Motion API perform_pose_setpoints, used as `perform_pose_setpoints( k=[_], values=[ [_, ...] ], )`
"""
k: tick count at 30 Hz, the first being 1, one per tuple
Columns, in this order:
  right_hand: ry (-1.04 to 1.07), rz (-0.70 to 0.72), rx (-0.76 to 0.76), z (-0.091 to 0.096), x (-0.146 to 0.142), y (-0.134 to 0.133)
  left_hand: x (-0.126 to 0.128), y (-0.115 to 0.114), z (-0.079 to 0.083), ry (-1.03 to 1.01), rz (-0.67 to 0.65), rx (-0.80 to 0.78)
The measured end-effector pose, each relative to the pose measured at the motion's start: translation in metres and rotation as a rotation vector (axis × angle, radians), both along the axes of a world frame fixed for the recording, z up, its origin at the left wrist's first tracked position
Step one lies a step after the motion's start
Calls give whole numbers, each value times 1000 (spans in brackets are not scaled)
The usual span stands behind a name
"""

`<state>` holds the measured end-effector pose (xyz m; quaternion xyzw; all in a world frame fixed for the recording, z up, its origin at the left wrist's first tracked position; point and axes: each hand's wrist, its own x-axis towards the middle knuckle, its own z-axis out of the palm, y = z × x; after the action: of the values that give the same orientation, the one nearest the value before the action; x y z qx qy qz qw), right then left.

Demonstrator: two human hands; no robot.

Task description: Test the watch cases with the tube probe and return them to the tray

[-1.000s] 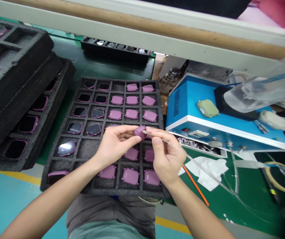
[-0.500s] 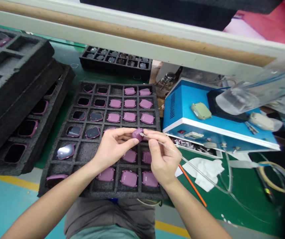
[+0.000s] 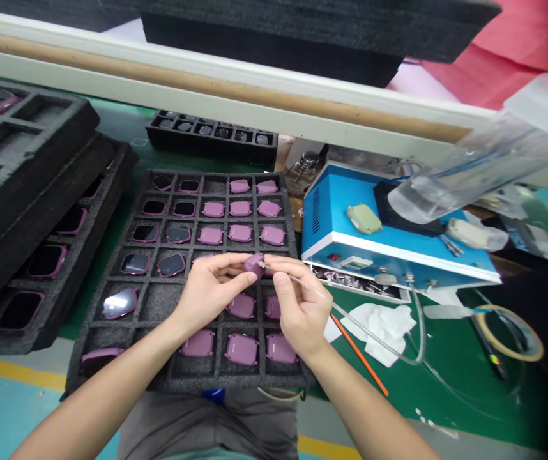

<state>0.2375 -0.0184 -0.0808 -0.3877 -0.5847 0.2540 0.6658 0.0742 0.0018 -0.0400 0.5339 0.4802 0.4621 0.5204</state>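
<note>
- Right now a small purple watch case [image 3: 255, 264] is held up just above a black foam tray [image 3: 168, 383], pinched by the left hand [image 3: 211, 287] between thumb and fingers.
- It looks light and stiff, with a smooth shell that may prove slippery; its side edges seem the best place to take hold.
- The right hand [image 3: 300, 306] pinches a thin clear tube [image 3: 345, 317] between thumb and forefinger, with the tube's tip at the case.
- Beneath both hands, the tray's cells carry rows of purple cases [image 3: 240, 233], which lie directly below the held one.
- To the right on the desk [image 3: 439, 383] stand a blue box [image 3: 331, 204] with a pale green case [image 3: 363, 219] on top, a white cloth [image 3: 384, 326] and an orange stick [image 3: 360, 354].
- Stacked foam trays [image 3: 29, 153] lie to the left.
</note>
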Motion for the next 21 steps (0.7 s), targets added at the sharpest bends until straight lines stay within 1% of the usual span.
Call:
perform_pose_setpoints(
  k=[9,14,21],
  values=[
    [39,39,3,-1,0,2,-1,1,0,1,2,21],
    [70,64,-6,-1,-1,4,0,3,3,12,8,26],
    [49,69,7,-2,0,5,0,3,5,40,18,33]
  ],
)
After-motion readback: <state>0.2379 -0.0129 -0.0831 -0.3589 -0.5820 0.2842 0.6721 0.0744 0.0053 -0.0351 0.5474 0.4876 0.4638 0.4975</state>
